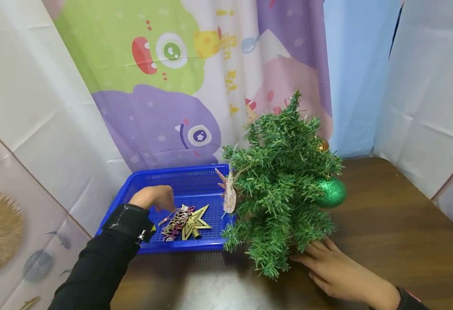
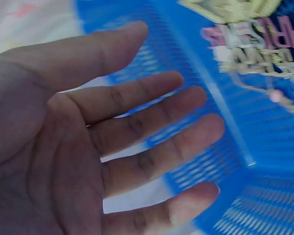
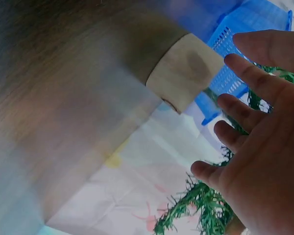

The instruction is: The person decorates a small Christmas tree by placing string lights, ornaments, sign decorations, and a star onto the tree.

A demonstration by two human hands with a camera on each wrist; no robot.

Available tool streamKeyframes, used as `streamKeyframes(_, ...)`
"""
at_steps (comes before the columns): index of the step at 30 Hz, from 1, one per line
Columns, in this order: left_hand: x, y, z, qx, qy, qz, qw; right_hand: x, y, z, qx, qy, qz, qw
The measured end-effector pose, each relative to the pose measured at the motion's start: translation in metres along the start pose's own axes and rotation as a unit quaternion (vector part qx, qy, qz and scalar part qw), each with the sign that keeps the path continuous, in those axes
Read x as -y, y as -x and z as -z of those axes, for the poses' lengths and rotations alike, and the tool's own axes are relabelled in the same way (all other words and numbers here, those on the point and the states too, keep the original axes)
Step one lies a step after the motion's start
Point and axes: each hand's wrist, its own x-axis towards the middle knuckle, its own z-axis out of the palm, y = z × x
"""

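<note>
My left hand [image 1: 156, 197] hangs over the blue plastic basket [image 1: 176, 171]; in the left wrist view its fingers are spread and hold nothing. Below it in the basket lie a gold star topper [image 1: 196, 221] and a "Merry Christmas" letter ornament [image 1: 177, 223] with a beaded string. A small artificial Christmas tree [image 1: 280, 185] stands right of the basket. My right hand [image 1: 336, 269] is low beside the tree, fingers extended. In the right wrist view its fingertips are close to the tree's tan base [image 3: 186, 71]; whether they touch it I cannot tell.
On the tree hang a green glitter ball [image 1: 332, 192], a gold ball [image 1: 323, 145] and a pale flat ornament [image 1: 229, 198] at the left, overlapping the basket's right end. The brown table [image 1: 397, 215] runs back to a cartoon curtain [image 1: 164, 107].
</note>
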Motion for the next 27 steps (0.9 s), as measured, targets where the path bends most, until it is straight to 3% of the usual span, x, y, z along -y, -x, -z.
streamKeyframes(3, 0.008, -0.027, -0.012, 0.041, -0.013, 0.071, 0.9966, 0.003, 0.001, 0.0, -0.003, -0.002, -0.004, 1.0)
streamKeyframes(6, 0.017, -0.046, -0.026, 0.08, -0.025, 0.136, 0.9872, 0.007, 0.0, -0.001, -0.007, 0.007, -0.006, 1.0)
streamKeyframes(10, 0.024, -0.06, -0.042, 0.107, -0.012, 0.18, 0.9778, 0.011, 0.0, -0.003, -0.01, 0.019, -0.013, 1.0)
streamKeyframes(14, 0.019, -0.063, -0.051, 0.104, -0.006, 0.175, 0.9789, 0.009, 0.0, -0.001, -0.011, 0.021, -0.016, 1.0)
streamKeyframes(19, 0.009, -0.071, -0.048, 0.104, 0.001, 0.186, 0.977, 0.005, 0.002, 0.001, -0.011, 0.016, -0.016, 1.0)
streamKeyframes(24, 0.012, -0.083, -0.05, 0.12, -0.01, 0.178, 0.9766, 0.002, 0.003, 0.001, -0.004, 0.014, -0.019, 1.0)
streamKeyframes(27, 0.017, -0.089, -0.053, 0.103, -0.016, 0.171, 0.9798, 0.0, 0.005, 0.002, 0.003, 0.012, -0.021, 1.0)
